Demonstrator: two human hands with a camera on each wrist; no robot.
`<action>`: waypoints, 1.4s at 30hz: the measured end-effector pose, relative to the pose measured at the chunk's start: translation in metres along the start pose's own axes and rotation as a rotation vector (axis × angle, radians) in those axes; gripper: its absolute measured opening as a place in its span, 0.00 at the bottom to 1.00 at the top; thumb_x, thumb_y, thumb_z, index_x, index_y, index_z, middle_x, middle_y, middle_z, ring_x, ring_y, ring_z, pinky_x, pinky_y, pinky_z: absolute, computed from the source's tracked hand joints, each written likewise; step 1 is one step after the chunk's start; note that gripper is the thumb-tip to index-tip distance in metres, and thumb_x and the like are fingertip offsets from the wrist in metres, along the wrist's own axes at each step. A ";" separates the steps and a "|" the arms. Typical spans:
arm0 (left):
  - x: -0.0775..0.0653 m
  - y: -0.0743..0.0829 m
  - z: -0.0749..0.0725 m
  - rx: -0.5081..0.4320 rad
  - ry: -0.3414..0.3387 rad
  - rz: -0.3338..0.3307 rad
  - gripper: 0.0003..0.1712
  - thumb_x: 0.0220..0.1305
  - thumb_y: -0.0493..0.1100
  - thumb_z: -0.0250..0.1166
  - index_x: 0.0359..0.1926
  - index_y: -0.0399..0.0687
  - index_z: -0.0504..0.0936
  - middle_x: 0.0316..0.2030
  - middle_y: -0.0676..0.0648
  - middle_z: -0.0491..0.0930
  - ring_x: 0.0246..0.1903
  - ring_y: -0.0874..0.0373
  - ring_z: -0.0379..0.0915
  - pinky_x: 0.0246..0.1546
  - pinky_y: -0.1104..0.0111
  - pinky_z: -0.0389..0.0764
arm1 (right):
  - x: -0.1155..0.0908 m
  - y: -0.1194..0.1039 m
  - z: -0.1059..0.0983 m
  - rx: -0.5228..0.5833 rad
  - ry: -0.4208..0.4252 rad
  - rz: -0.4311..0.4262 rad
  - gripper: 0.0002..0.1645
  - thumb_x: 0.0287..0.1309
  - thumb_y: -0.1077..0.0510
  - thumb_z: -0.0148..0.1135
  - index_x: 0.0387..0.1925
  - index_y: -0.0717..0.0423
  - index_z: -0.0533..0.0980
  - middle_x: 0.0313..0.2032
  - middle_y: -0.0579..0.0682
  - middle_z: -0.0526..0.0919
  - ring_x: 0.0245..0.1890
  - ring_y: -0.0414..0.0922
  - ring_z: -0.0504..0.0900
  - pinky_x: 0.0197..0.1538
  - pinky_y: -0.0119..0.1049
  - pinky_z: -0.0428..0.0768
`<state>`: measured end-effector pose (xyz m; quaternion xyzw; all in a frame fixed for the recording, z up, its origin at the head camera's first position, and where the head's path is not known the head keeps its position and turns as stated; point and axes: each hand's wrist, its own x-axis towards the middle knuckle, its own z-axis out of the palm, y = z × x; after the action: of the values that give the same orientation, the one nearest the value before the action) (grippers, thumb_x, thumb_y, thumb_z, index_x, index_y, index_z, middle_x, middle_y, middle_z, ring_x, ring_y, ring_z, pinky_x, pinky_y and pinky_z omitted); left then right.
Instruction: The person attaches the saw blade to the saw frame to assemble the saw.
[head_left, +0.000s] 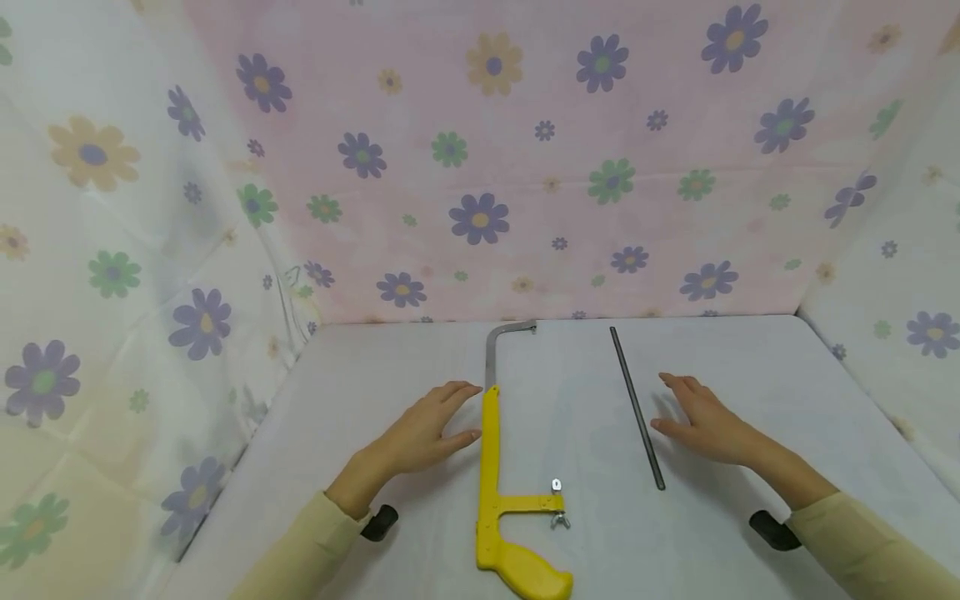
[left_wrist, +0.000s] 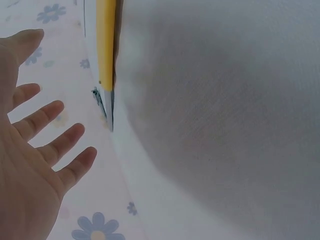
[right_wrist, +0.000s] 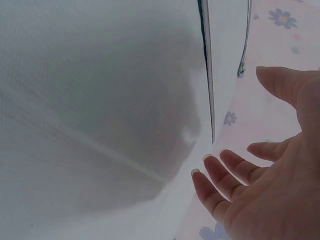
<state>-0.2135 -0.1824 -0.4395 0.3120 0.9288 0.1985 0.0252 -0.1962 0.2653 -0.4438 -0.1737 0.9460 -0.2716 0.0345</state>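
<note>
A yellow hacksaw frame [head_left: 489, 458] lies on the white table, its grip toward me and its grey metal arm [head_left: 491, 358] pointing away. Nothing spans the gap between its far end and the wing nut [head_left: 560, 520] side. My left hand [head_left: 423, 433] hovers just left of the frame, fingers relaxed and holding nothing. In the left wrist view the yellow bar [left_wrist: 105, 45] is apart from that hand's fingertips. To the right lies a long thin dark grey strip [head_left: 637, 404]. My right hand [head_left: 708, 425] hovers beside it, fingers loosely extended, gripping nothing; the strip [right_wrist: 208, 65] also shows in the right wrist view.
The white tabletop [head_left: 570, 417] ends at a pink flowered cloth backdrop [head_left: 540, 167]. Pale flowered cloth walls [head_left: 150, 333] stand at the left and right sides. Each wrist wears a black device, such as the one [head_left: 381, 523] on the left.
</note>
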 end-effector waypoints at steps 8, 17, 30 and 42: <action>-0.003 0.007 0.002 -0.065 -0.006 -0.009 0.37 0.72 0.56 0.64 0.75 0.51 0.65 0.72 0.48 0.65 0.70 0.49 0.64 0.67 0.50 0.68 | 0.001 -0.006 0.004 0.027 -0.011 -0.008 0.45 0.68 0.49 0.66 0.70 0.74 0.59 0.63 0.75 0.67 0.58 0.68 0.74 0.55 0.64 0.75; -0.003 0.015 0.006 -0.111 -0.036 0.013 0.36 0.71 0.53 0.66 0.74 0.48 0.66 0.72 0.48 0.65 0.70 0.50 0.64 0.68 0.53 0.68 | 0.006 -0.007 0.009 0.056 -0.030 0.010 0.43 0.67 0.49 0.67 0.68 0.75 0.62 0.59 0.73 0.70 0.52 0.63 0.78 0.50 0.58 0.80; -0.005 0.025 0.012 -0.118 -0.105 -0.010 0.35 0.71 0.54 0.65 0.73 0.50 0.68 0.72 0.47 0.66 0.69 0.51 0.65 0.67 0.53 0.69 | 0.012 -0.013 0.015 0.107 -0.045 0.043 0.37 0.64 0.51 0.69 0.61 0.76 0.69 0.51 0.66 0.77 0.45 0.55 0.78 0.42 0.45 0.79; -0.005 0.035 0.013 -0.133 -0.135 -0.006 0.34 0.72 0.55 0.65 0.74 0.52 0.68 0.73 0.47 0.65 0.70 0.51 0.64 0.68 0.52 0.68 | 0.019 -0.016 0.020 0.096 -0.050 0.059 0.34 0.64 0.53 0.68 0.58 0.78 0.70 0.48 0.66 0.80 0.41 0.51 0.78 0.39 0.42 0.78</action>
<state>-0.1874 -0.1556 -0.4389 0.3194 0.9108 0.2380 0.1091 -0.2057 0.2354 -0.4520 -0.1506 0.9354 -0.3110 0.0745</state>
